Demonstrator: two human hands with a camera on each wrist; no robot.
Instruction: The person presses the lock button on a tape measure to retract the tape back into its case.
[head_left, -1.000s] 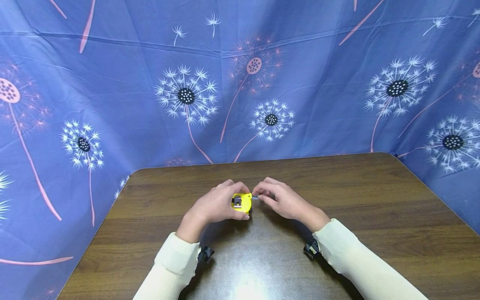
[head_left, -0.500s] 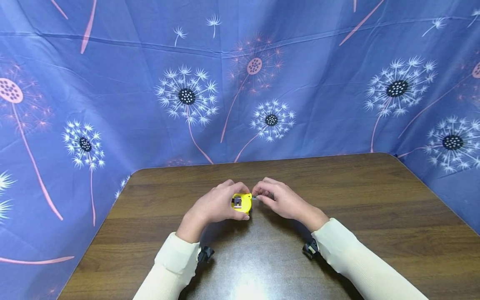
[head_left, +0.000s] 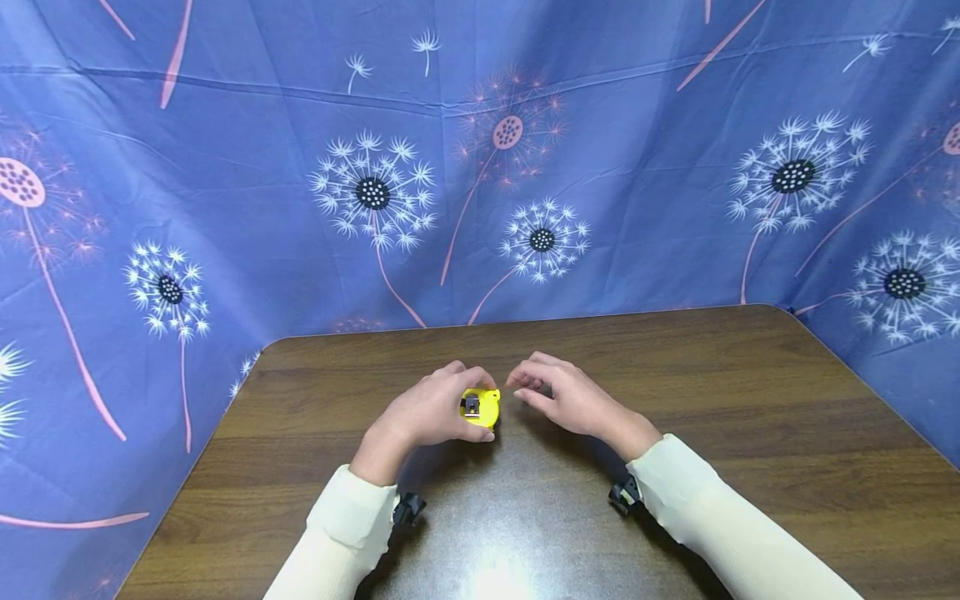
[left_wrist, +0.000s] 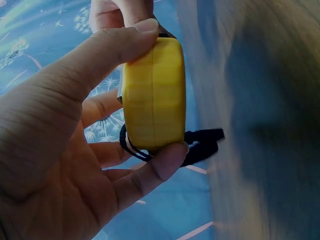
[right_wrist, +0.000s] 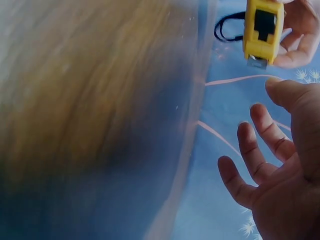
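A yellow tape measure [head_left: 483, 410] with a metal belt clip is held in my left hand [head_left: 435, 408], thumb on its near side and fingers on its far side. In the left wrist view the thumb and a finger pinch the yellow case [left_wrist: 155, 95] at opposite ends. A black wrist strap [right_wrist: 230, 27] loops from the case in the right wrist view. The metal hook [right_wrist: 257, 62] sits at the mouth of the case. My right hand [head_left: 562, 396] is just right of the tape measure, apart from it, its fingers loosely bent and holding nothing.
Both hands are over a brown wood-grain table [head_left: 712, 375]. Behind it and at its sides hangs a blue cloth [head_left: 637, 233] with a dandelion print. A small black device [head_left: 624, 496] is strapped at each wrist.
My right fingers have let go of the tape end, and the short length of blade between the hands has gone back into the case. The left hand has shifted slightly left.
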